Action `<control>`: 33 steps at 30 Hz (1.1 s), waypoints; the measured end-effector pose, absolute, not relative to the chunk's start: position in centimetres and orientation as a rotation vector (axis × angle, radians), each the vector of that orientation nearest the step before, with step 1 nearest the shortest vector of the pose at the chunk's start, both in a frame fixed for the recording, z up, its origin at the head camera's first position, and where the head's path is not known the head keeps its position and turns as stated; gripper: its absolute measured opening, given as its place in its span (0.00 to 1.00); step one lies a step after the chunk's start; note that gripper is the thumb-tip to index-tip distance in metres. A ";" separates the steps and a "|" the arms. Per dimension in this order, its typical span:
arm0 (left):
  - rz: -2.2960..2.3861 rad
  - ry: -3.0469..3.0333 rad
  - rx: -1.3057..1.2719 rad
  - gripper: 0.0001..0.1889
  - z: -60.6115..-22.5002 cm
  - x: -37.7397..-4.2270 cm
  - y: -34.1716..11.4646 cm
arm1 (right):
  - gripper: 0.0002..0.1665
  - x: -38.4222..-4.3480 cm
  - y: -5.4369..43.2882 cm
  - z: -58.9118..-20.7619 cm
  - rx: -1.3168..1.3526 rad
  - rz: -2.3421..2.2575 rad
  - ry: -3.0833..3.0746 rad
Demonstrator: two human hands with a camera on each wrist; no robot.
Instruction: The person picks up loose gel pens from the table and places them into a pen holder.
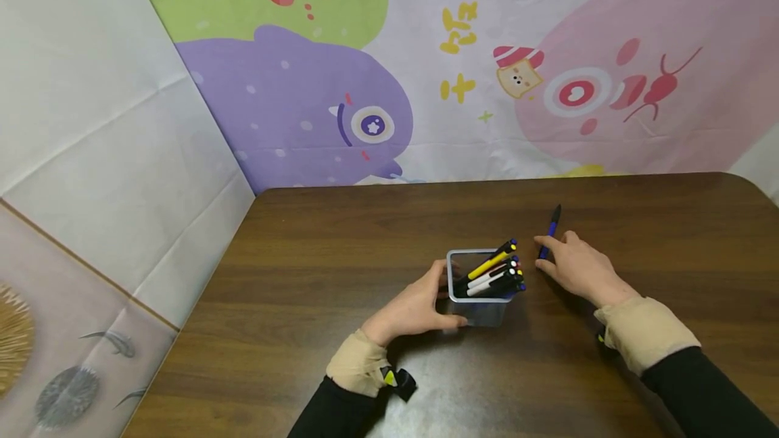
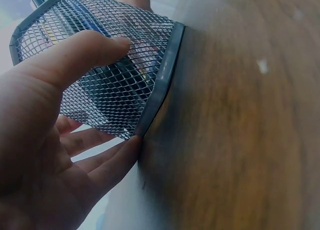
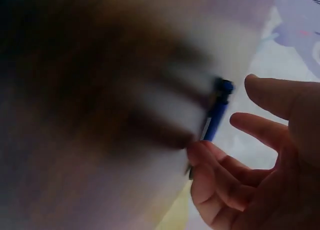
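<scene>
My left hand grips a mesh pen holder, which stands upright on the table. In the left wrist view the thumb lies across the dark mesh side and other fingertips touch its bottom edge. Several pens lean to the right inside it, with yellow, white and dark barrels. To the right of the holder, a blue pen with a black end lies on the table. My right hand is over its near end, and the right wrist view shows thumb and index finger apart beside the pen.
The brown wooden table has a rounded far right corner. Behind it hangs a cloth with cartoon animals. A pale panel stands along the left side.
</scene>
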State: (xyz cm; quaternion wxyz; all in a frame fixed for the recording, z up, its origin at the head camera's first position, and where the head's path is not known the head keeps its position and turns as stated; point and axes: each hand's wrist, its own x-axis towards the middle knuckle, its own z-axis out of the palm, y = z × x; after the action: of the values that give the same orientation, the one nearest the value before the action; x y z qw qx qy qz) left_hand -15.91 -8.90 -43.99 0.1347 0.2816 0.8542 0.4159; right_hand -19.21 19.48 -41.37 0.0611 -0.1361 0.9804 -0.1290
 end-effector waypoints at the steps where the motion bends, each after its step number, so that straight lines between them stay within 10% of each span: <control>1: 1.207 2.473 0.817 0.41 -44.0 -15.9 -8.9 | 0.29 -19.3 19.5 -41.6 -0.420 -0.374 2.963; 33: 1.209 2.466 0.779 0.41 -43.9 -15.9 -9.0 | 0.15 -19.4 20.4 -41.1 -0.153 -0.665 3.052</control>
State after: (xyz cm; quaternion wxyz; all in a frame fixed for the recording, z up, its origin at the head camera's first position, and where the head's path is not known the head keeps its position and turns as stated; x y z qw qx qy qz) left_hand -15.86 -8.96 -43.91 0.1429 0.2699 0.8549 0.4193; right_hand -19.43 20.40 -41.12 0.0073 -0.0491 0.9758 -0.2128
